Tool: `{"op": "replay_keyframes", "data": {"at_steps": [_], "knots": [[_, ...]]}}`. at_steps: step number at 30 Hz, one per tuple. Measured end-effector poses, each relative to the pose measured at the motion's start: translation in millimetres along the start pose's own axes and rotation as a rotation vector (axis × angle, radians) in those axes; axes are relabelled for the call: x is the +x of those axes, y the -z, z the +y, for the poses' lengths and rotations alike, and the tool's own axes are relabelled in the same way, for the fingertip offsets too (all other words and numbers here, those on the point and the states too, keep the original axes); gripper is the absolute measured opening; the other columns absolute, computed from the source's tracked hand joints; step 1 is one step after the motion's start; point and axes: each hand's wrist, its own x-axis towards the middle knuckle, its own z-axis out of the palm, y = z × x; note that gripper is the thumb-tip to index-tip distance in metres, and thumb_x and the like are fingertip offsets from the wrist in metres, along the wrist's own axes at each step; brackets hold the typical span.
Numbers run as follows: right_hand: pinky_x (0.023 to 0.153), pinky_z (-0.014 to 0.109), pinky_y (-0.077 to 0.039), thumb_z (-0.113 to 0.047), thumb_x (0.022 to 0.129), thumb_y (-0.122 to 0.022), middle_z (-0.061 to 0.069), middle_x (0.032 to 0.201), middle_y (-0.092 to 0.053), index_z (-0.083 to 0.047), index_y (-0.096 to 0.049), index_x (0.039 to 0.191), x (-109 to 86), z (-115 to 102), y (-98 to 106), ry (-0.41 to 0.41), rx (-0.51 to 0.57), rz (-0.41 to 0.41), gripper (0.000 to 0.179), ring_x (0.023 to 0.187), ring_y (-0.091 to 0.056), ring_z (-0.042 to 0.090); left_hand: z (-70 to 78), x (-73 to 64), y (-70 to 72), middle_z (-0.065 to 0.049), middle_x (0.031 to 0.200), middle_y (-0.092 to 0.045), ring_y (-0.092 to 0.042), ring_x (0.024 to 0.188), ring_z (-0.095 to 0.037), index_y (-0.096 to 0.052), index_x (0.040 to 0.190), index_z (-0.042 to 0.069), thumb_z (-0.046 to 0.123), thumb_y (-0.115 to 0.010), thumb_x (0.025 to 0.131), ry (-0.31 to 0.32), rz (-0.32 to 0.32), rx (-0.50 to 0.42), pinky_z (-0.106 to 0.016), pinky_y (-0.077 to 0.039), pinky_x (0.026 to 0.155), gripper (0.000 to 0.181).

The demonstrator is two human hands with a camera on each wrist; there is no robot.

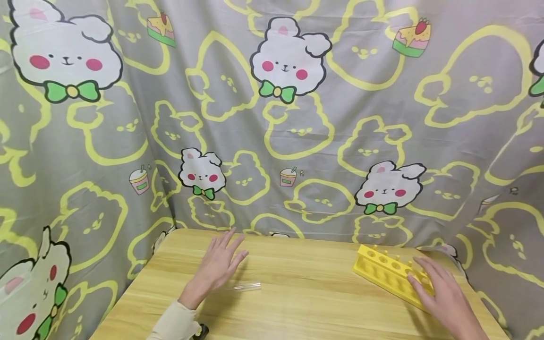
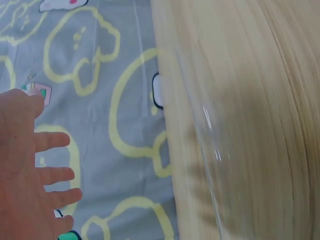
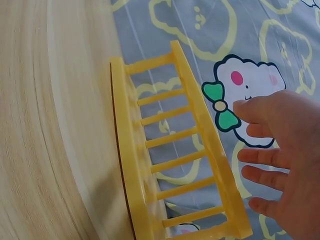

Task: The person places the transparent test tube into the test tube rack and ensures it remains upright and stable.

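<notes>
A clear test tube lies on its side on the table, partly hidden by my left hand in the head view. That hand hovers over the tabletop with straight, spread fingers and holds nothing. In the left wrist view, the tube lies well apart from the hand. Toward the right stands a yellow test tube rack with round holes and a row of pegs. My right hand overlaps its right end in the head view, while the right wrist view shows loosely extended fingers beside the rack, holding nothing.
Light wood-grain table underneath. A grey curtain with rabbit prints hangs along the table's back edge and both sides. A small black object sits by the left sleeve.
</notes>
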Motion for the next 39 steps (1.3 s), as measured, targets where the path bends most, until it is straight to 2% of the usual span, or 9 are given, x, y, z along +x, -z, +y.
{"op": "replay_keyframes", "data": {"at_steps": [3, 8, 12, 17, 29, 39], "knots": [[0.087, 0.074, -0.039, -0.017, 0.094, -0.077, 0.031, 0.131, -0.055, 0.005, -0.058, 0.133, -1.3, 0, -1, -0.005, -0.011, 0.002, 0.049, 0.115, -0.048, 0.055, 11.1, 1.9, 0.1, -0.021, 0.160, -0.037, -0.037, 0.144, -0.045, -0.056, 0.148, 0.011, 0.045, -0.049, 0.108, 0.002, -0.030, -0.026, -0.064, -0.022, 0.119, 0.052], [0.081, 0.070, -0.044, -0.012, 0.088, -0.081, 0.029, 0.122, -0.058, 0.005, -0.060, 0.130, -4.0, 4, 1, -0.014, -0.041, -0.001, 0.050, 0.107, -0.053, 0.052, 31.0, 10.3, -7.4, -0.020, 0.158, -0.039, -0.038, 0.144, -0.041, -0.054, 0.149, 0.013, 0.042, -0.049, 0.108, -0.055, -0.060, -0.063, -0.061, -0.024, 0.120, 0.050], [0.075, 0.068, -0.046, -0.011, 0.087, -0.081, 0.028, 0.116, -0.059, 0.005, -0.062, 0.127, -6.2, 9, 1, -0.027, -0.056, -0.004, 0.048, 0.101, -0.055, 0.050, 48.0, 21.0, -14.3, -0.020, 0.157, -0.041, -0.040, 0.143, -0.040, -0.053, 0.150, 0.016, 0.040, -0.045, 0.110, -0.104, -0.055, -0.103, -0.061, -0.026, 0.119, 0.048], [0.072, 0.067, -0.048, -0.011, 0.089, -0.080, 0.029, 0.113, -0.060, 0.006, -0.063, 0.125, -8.9, 14, -1, -0.050, -0.066, -0.014, 0.043, 0.098, -0.057, 0.050, 64.0, 31.5, -20.1, -0.017, 0.156, -0.043, -0.042, 0.143, -0.038, -0.052, 0.150, 0.016, 0.041, -0.042, 0.111, -0.125, -0.034, -0.131, -0.060, -0.026, 0.120, 0.048], [0.069, 0.060, -0.048, 0.007, 0.079, -0.081, 0.023, 0.107, -0.061, 0.007, -0.068, 0.116, -14.0, 24, -2, 0.032, -0.115, 0.046, 0.040, 0.090, -0.058, 0.044, 81.5, 41.5, -31.9, -0.014, 0.153, -0.047, -0.044, 0.142, -0.034, -0.056, 0.146, 0.015, 0.043, -0.047, 0.109, -0.141, -0.009, -0.176, -0.057, -0.029, 0.119, 0.047], [0.069, 0.058, -0.048, 0.007, 0.081, -0.080, 0.024, 0.107, -0.060, 0.009, -0.067, 0.118, -12.1, 22, -2, 0.023, -0.124, 0.012, 0.039, 0.088, -0.058, 0.043, 93.3, 51.6, -38.6, -0.014, 0.152, -0.048, -0.045, 0.141, -0.033, -0.056, 0.146, 0.015, 0.042, -0.049, 0.109, -0.199, 0.016, -0.200, -0.056, -0.032, 0.118, 0.047]]}}
